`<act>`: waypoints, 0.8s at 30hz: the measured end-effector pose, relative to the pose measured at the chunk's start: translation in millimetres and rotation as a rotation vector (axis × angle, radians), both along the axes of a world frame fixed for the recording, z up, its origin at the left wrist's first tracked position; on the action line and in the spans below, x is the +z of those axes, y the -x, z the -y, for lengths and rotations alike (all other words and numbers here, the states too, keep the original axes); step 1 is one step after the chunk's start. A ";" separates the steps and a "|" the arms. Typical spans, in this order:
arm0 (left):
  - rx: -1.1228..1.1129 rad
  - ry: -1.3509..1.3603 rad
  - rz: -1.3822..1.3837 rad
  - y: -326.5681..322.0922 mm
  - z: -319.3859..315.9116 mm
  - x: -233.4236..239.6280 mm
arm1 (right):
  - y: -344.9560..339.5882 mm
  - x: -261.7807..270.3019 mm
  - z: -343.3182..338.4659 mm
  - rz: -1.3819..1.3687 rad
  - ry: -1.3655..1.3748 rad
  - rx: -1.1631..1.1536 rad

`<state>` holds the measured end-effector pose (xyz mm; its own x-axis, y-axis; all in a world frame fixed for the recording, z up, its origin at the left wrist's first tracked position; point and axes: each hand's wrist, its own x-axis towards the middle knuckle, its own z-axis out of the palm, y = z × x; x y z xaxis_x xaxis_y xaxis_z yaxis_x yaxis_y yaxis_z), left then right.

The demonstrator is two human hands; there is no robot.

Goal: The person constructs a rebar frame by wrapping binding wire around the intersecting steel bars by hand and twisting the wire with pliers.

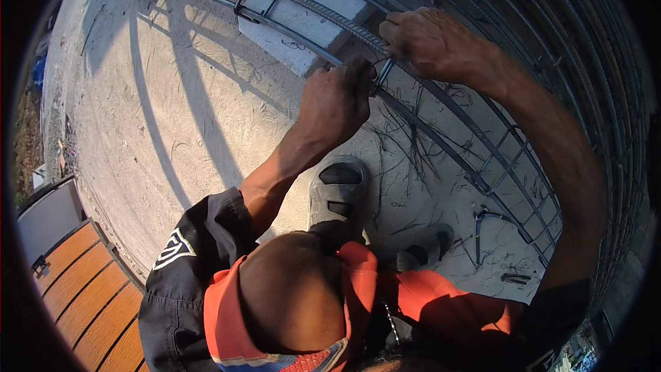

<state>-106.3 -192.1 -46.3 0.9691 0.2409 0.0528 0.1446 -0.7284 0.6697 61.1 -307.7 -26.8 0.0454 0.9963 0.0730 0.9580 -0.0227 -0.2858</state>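
Before me runs a rebar cage (320,6) of long steel bars joined by stirrups. My left hand (334,98) has its fingers closed at the near lower bar, beside a stirrup (384,72). On the ribbed bar just beyond, my right hand (431,44) is closed with its knuckles up. A thin dark wire shows between the two hands; their fingers hide its ends and whether they pinch it. Loose tie wires (413,139) lie under the bars on the concrete floor (206,108). Tying pincers (480,222) rest on the floor to the right.
Pale blocks (294,26) stand beneath the cage. More stacked rebar (583,72) curves along the right side. My sandalled foot (338,191) is close below my left hand. Orange-brown slatted panels (88,289) stand at the lower left, by the floor's edge.
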 end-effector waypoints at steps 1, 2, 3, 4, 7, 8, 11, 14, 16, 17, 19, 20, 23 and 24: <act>-0.022 0.112 0.005 -0.2 -9.6 -0.9 | 0.7 -1.4 2.9 -0.063 0.050 -0.064; -0.063 0.044 0.002 -2.2 -16.6 -0.6 | 0.6 -2.2 7.1 -0.069 0.058 -0.061; -0.108 -0.024 0.001 -7.3 -24.2 3.6 | 0.7 -1.7 12.9 -0.053 0.038 -0.097; -0.150 -0.045 0.002 -14.0 -33.5 8.4 | 3.4 -0.9 18.2 -0.042 0.018 -0.125; -0.255 -0.174 0.124 -44.0 -68.4 0.2 | 21.6 -8.9 28.9 -0.161 -0.124 -0.226; -0.410 -0.280 0.126 -58.5 -74.9 3.4 | 29.1 -13.5 32.0 -0.165 -0.120 -0.227; -0.746 -0.491 0.209 -118.4 -75.4 19.4 | 45.3 -22.1 34.5 -0.091 -0.154 -0.342; -0.925 -0.646 0.250 -151.1 -36.1 64.1 | 57.9 -23.6 33.2 -0.138 -0.263 -0.520; -0.980 -0.716 0.286 -158.5 -25.6 70.6 | 57.9 -15.0 34.7 -0.062 -0.117 -0.474; -0.994 -0.748 0.281 -156.2 -26.7 69.5 | 55.7 -12.7 30.8 -0.083 -0.131 -0.464; -1.016 -0.792 0.312 -156.1 -29.1 69.8 | 39.9 -0.7 29.0 0.273 0.031 -0.125; -1.019 -0.829 0.333 -151.4 -33.6 74.3 | 39.7 9.2 23.0 0.254 0.027 -0.128; -1.033 -0.889 0.389 -147.1 -39.0 82.4 | 31.3 11.7 10.0 0.560 -0.094 0.064; -1.030 -0.913 0.411 -144.1 -42.1 86.3 | 26.3 6.4 8.5 0.630 -0.049 0.111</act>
<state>37.8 -150.0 40.0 0.5663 -0.8157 0.1177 -0.7870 -0.5776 -0.2168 34.9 -316.2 -20.4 -0.1244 0.9874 0.0978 0.9384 0.0851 0.3348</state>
